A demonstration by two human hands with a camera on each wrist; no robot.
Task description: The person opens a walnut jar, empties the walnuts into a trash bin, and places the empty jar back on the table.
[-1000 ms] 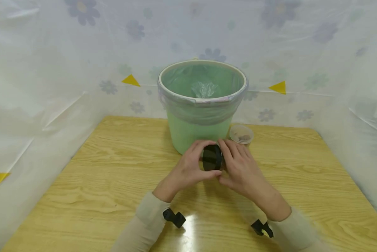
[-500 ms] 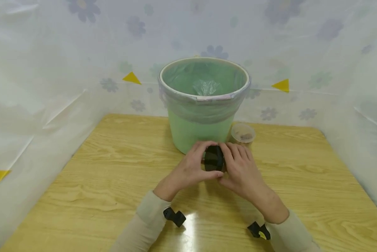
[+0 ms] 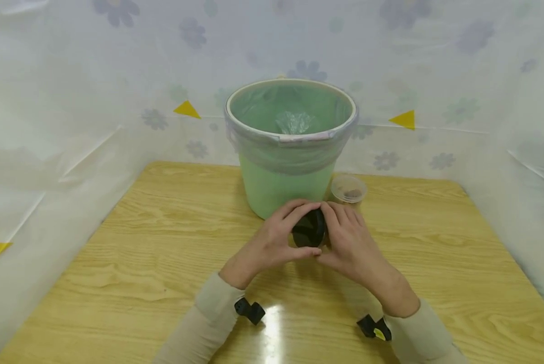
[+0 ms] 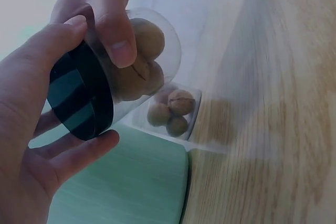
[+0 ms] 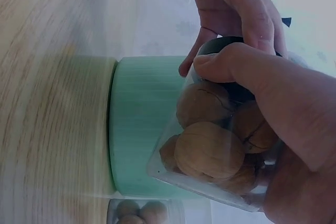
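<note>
Left hand (image 3: pixel 272 242) fingers clamp the black lid (image 3: pixel 308 230); right hand (image 3: pixel 351 242) fingers clamp the clear walnut jar (image 5: pixel 210 150) before the green bin (image 3: pixel 290 151).

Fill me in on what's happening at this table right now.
A person holds a clear jar of walnuts in both hands, just in front of a green bin lined with a plastic bag. The left hand grips the jar's black lid, while the right hand is wrapped round the clear body. The lid is on the jar. A second small clear container with nuts stands on the wooden table beside the bin.
</note>
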